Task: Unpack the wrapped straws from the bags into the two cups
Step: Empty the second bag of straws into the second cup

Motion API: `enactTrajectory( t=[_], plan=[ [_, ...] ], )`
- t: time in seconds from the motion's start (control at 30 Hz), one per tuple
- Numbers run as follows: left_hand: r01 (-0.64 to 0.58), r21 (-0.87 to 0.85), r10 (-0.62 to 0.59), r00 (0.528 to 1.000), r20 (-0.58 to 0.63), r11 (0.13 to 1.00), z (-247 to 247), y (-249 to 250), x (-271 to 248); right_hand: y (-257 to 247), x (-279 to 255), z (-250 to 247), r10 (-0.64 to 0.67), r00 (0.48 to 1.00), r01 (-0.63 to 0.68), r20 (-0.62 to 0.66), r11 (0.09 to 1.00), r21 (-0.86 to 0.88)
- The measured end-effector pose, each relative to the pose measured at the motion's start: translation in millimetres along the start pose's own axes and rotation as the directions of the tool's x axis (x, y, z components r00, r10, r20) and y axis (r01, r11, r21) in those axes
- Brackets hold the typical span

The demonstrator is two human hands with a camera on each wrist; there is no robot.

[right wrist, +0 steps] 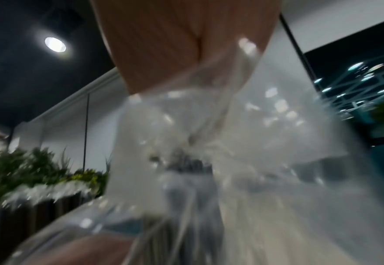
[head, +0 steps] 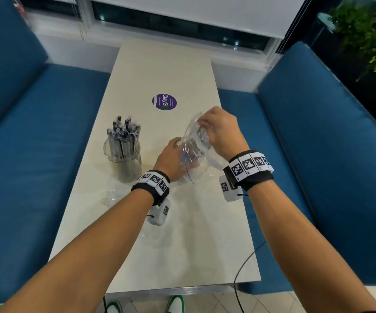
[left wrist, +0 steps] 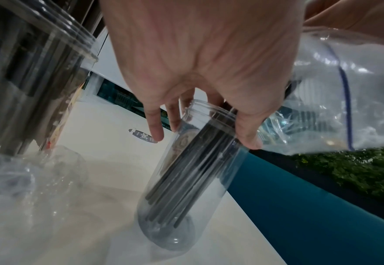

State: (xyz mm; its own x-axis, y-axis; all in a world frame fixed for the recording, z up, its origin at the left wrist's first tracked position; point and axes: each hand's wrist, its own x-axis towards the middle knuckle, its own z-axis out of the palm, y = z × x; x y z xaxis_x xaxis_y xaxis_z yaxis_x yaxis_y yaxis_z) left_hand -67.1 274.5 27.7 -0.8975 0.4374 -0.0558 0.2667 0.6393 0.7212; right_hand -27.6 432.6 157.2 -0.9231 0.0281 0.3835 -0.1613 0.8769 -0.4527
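Observation:
A clear cup [head: 122,154] packed with wrapped dark straws [head: 123,129] stands upright on the table's left side. My left hand [head: 171,159] grips the rim of a second clear cup [left wrist: 186,170], which is tilted and holds several dark straws [left wrist: 182,188]. In the head view this cup is mostly hidden behind the bag. My right hand [head: 214,129] pinches a clear zip bag [head: 196,141] held up over the cup's mouth, with straws [right wrist: 186,165] still showing inside it. The right wrist view is blurred.
Crumpled empty bags lie on the cream table [head: 182,256] near me [head: 112,193] [head: 153,236]. A purple round sticker [head: 164,101] marks the table's middle. Blue benches [head: 35,166] [head: 318,154] flank it. A black cable [head: 245,263] hangs off the near right edge.

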Motion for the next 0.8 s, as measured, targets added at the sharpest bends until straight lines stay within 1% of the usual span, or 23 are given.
enactTrajectory(
  t=[0.03, 0.07, 0.1, 0.2, 0.3, 0.33, 0.37, 0.4, 0.43, 0.47, 0.5, 0.53, 0.6, 0.67, 0.7, 0.8],
  plan=[
    [-0.013, 0.001, 0.013, 1.000, -0.007, 1.000, 1, 0, 0, 0, -2, -2, 0.005, 0.997, -0.001, -0.073, 0.999, 0.045],
    [-0.028, 0.007, 0.028, 1.000, -0.014, 1.000, 1, 0, 0, -2, -4, -4, 0.033, 0.993, -0.022, -0.117, 0.996, 0.092],
    [-0.037, 0.009, 0.037, 0.999, -0.017, 0.999, 1, 0, -1, -4, -6, -6, 0.063, 0.991, -0.048, -0.120, 0.991, 0.125],
    [-0.009, -0.023, 0.009, 1.000, -0.024, 1.000, 0, 2, -1, -5, -5, -6, 0.128, 0.985, -0.116, -0.116, 0.987, 0.108],
    [-0.040, 0.044, 0.039, 0.999, 0.009, 0.998, -2, 3, -1, -10, -1, -8, 0.203, 0.968, -0.189, -0.149, 0.976, 0.103],
    [-0.046, 0.061, 0.045, 0.999, 0.022, 0.997, -3, 2, -2, -11, 0, -10, 0.204, 0.971, -0.193, -0.126, 0.977, 0.095],
    [-0.045, 0.072, 0.043, 0.999, 0.028, 0.996, -3, 0, -2, -12, -1, -13, 0.190, 0.980, -0.185, -0.061, 0.979, 0.088],
    [-0.045, 0.072, 0.043, 0.999, 0.033, 0.996, -3, -2, -1, -13, -3, -17, 0.171, 0.984, -0.174, 0.040, 0.982, 0.073],
    [-0.047, 0.077, 0.044, 0.998, 0.036, 0.996, -4, -1, -2, -13, -6, -20, 0.156, 0.975, -0.165, 0.156, 0.985, 0.044],
    [-0.048, 0.079, 0.045, 0.998, 0.038, 0.996, -3, -1, -1, -12, -7, -23, 0.150, 0.953, -0.154, 0.263, 0.988, -0.009],
    [-0.042, 0.080, 0.039, 0.999, 0.038, 0.996, -4, 1, -2, -10, -8, -24, 0.149, 0.933, -0.133, 0.327, 0.989, -0.069],
    [-0.029, 0.076, 0.026, 0.999, 0.032, 0.997, -5, 3, -3, -9, -7, -24, 0.137, 0.926, -0.101, 0.350, 0.988, -0.119],
    [-0.001, 0.039, 0.001, 1.000, 0.011, 0.999, -5, 6, -4, -9, -5, -22, 0.091, 0.948, -0.047, 0.305, 0.988, -0.148],
    [0.023, -0.053, -0.024, 1.000, -0.021, 0.998, -4, 8, -5, -9, -6, -17, 0.093, 0.978, -0.073, 0.185, 0.991, -0.112],
    [0.026, -0.086, -0.030, 0.999, -0.043, 0.996, -3, 8, -6, -11, -9, -14, 0.090, 0.985, -0.078, 0.144, 0.993, -0.090],
    [-0.009, -0.120, 0.002, 0.998, -0.059, 0.993, -2, 5, -6, -11, -20, -4, 0.058, 0.993, -0.051, 0.099, 0.996, -0.071]
  ],
)
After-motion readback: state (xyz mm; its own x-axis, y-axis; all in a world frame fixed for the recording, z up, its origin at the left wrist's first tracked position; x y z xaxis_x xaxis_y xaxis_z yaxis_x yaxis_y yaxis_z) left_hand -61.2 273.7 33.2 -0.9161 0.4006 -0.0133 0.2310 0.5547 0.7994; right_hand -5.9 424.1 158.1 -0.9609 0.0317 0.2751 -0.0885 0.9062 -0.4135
